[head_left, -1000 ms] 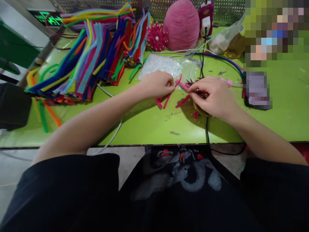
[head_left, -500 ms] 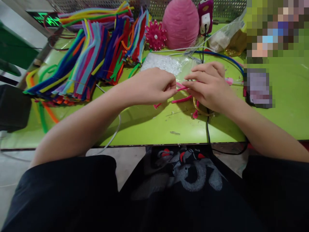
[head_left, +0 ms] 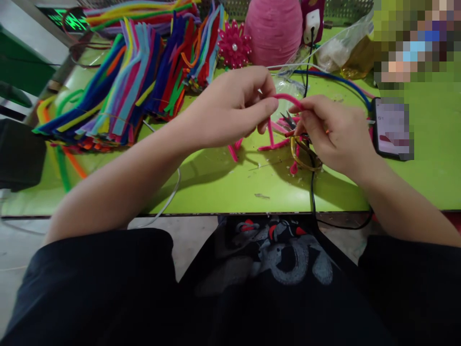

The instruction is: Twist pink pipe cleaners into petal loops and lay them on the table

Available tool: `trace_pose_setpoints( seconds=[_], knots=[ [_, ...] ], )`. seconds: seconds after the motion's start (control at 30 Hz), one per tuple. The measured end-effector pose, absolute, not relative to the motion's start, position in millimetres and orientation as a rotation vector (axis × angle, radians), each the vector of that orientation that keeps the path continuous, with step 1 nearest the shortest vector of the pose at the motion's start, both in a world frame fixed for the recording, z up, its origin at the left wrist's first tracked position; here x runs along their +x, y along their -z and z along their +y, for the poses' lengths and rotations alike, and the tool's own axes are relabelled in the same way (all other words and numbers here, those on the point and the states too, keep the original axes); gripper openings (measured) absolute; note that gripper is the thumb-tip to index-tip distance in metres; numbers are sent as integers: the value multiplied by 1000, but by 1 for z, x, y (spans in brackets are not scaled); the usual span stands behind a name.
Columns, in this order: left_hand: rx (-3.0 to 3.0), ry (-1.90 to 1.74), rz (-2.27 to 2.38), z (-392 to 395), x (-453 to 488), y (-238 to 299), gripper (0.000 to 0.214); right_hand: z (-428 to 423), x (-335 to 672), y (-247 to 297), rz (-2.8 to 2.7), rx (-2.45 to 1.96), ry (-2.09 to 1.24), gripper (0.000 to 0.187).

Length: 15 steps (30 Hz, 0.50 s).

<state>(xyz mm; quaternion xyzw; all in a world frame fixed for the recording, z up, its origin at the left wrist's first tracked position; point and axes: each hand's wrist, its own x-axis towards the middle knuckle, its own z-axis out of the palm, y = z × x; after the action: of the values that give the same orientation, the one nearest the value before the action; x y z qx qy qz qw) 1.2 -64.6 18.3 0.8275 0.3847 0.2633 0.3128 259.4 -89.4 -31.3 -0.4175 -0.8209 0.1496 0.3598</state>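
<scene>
Our left hand (head_left: 237,108) pinches a fuzzy pink stem (head_left: 288,97) that arches, above the green table (head_left: 216,192), to our right hand's (head_left: 333,127) pinch. We seem to be shaping it, which calls for steady fingertips. Around us: colourful stem bundles (head_left: 135,91) left, scissors (head_left: 288,121) crowding our right fingers, a phone (head_left: 392,126) far right.

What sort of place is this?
Probably a craft workspace: bundles of multicolored fuzzy stems on a green table, a pink flower beyond them, and a pink fuzzy strip held between left hand and right hand.
</scene>
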Motion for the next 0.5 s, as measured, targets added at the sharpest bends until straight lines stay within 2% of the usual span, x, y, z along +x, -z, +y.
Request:
trace_pose_setpoints(
  seconds=[0.17, 0.3, 0.37, 0.5],
  knots=[
    [1911, -817, 978, -66, 14, -12, 51, -93, 247, 36, -1908, -1037, -902, 29],
    [1818, -817, 978, -68, 20, -8, 57, -91, 241, 39, -1761, -919, -1246, 37],
    [1808, -802, 975, -67, 18, -5, 53, -89, 241, 40, -1730, -930, -1298, 40],
    [2166, -858, 1018, -67, 10, -5, 39, -87, 246, 43, -1783, -963, -1109, 34]
  ],
)
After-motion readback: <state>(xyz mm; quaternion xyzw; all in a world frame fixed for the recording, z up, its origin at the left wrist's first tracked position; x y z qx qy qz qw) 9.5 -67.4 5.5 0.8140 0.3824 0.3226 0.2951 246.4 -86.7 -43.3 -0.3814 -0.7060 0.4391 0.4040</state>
